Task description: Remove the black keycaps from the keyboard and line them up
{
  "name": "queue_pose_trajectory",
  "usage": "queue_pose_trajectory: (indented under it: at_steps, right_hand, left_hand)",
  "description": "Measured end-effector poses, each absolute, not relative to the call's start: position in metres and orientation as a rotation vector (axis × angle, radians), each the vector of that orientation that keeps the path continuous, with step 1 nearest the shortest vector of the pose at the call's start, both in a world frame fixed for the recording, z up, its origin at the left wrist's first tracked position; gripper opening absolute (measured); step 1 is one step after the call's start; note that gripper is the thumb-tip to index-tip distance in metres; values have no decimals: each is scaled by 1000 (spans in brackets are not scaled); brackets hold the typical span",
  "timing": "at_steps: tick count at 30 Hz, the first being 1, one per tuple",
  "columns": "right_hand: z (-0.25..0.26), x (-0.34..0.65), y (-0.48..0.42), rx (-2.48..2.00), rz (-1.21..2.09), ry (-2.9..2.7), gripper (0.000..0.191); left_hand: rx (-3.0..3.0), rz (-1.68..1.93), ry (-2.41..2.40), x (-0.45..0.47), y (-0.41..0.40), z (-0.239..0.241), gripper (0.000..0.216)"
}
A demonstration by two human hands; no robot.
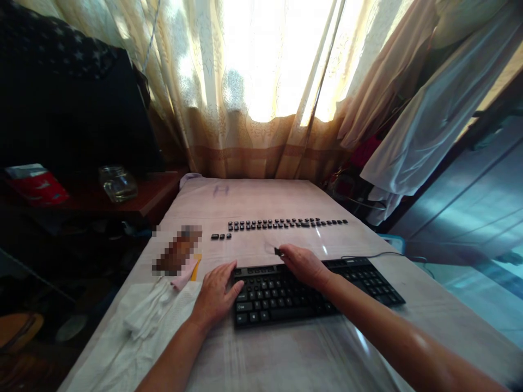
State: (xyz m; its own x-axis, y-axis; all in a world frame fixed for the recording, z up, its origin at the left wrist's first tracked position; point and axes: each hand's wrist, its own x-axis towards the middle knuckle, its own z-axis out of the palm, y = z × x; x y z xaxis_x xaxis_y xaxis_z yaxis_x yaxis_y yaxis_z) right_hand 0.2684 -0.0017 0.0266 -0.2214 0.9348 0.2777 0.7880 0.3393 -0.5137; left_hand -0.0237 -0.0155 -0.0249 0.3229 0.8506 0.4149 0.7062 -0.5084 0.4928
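Note:
A black keyboard (pixel 286 313) lies on the pale tabletop in front of me. My left hand (pixel 218 289) grips its left end, thumb on the top face and fingers along the corner. Above the keyboard's back edge, my right hand (pixel 304 264) pinches a small black tool that looks like a keycap puller (pixel 278 251); thin, faint wire shows at its tip. My right forearm covers part of the keys. Farther back, loose black keycaps (pixel 269 224) are lined up in two long rows, with a short row of three keycaps (pixel 222 236) to their left.
A white cloth (pixel 151 310) and a blurred-out item (pixel 180 253) lie left of the keyboard. Its cable (pixel 384 253) runs off to the right. At left, a glass jar (pixel 118 184) and a red packet (pixel 36 185) stand by a dark screen (pixel 73 120). Curtains (pixel 245 136) hang behind.

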Motion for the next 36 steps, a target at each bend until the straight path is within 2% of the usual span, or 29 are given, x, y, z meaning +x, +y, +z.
queue_pose_trajectory:
  at_steps: [6, 10, 17, 22, 29, 36]
  right_hand:
    - [7, 289, 2, -1637, 519, -1564, 11]
    - [9, 286, -3, -1661, 651, -1435, 3]
    - [13, 280, -13, -1591, 793, -1257, 6]
    - [17, 279, -12, -1467, 837, -1095, 21]
    - [35, 256, -36, -1333, 999, -1119, 36]
    - [43, 227, -42, -1178, 1307, -1294, 23]
  left_hand:
    - [2404, 929, 1452, -24, -15, -25, 39]
    - [2411, 920, 1457, -23, -14, -23, 35]
    - [2401, 934, 1457, -21, -14, -20, 32]
    - [2404, 939, 1467, -19, -16, -16, 31]
    - [2383, 934, 1486, -18, -23, -9, 33]
    - [2378, 945, 1474, -17, -24, -5, 36]
